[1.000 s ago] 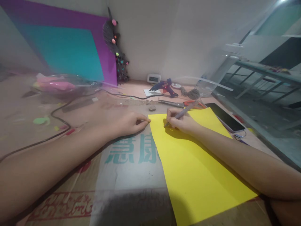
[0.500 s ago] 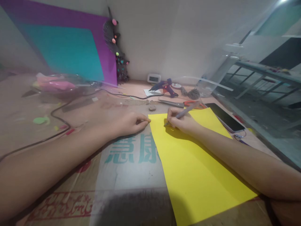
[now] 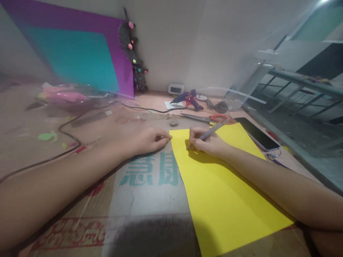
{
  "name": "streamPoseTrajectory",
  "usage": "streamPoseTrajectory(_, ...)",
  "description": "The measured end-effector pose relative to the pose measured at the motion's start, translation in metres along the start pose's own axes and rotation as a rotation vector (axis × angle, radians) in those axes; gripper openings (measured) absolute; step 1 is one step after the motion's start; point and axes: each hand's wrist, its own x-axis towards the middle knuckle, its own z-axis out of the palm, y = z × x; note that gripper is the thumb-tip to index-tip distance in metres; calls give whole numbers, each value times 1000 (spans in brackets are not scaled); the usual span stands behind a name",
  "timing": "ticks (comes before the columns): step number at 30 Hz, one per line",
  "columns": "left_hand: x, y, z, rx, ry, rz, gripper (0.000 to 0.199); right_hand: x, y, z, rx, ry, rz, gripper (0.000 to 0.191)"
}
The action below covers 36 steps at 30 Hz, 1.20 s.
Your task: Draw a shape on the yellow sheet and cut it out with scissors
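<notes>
Cardboard (image 3: 77,216) printed with red lettering (image 3: 76,232) lies nearest, on the table (image 3: 154,97). Yellow paper (image 3: 225,200) rests over its right part, crossed by the right forearm (image 3: 262,178). Near the paper's far end, the right hand (image 3: 205,142) is closed around 1 grey pen (image 3: 211,130), tip down at the paper. The left hand (image 3: 152,139) lies with fingertips drawn close at the paper's far left corner; whether they pinch it, I cannot tell. Beside the paper's right edge is 1 phone (image 3: 257,134); beyond the right hand lie scissors (image 3: 197,117). Farther back sit a glue gun (image 3: 183,96) and grey yarn (image 3: 221,106), then a white clock (image 3: 176,89). At back left stand 2 sheets, 1 purple sheet (image 3: 124,60) behind 1 teal sheet (image 3: 77,60).
</notes>
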Motion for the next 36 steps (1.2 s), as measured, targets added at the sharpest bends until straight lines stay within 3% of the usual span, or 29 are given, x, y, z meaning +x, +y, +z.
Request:
streamPoseTrajectory(20,1,3,-2,-11,-11,-28,34,-9,-17,12,-49,-192,-156,7)
streamPoseTrajectory(30,0,4,-2,-15,-5,-24,34,-13,-22,15,-96,-256,-140,9)
streamPoseTrajectory(34,0,3,-1,-12,-4,-22,34,-15,-24,16,-1,-299,-70,9)
streamPoseTrajectory(36,0,3,-1,-22,-9,-19,35,-15,-25,15,82,-255,-22,10)
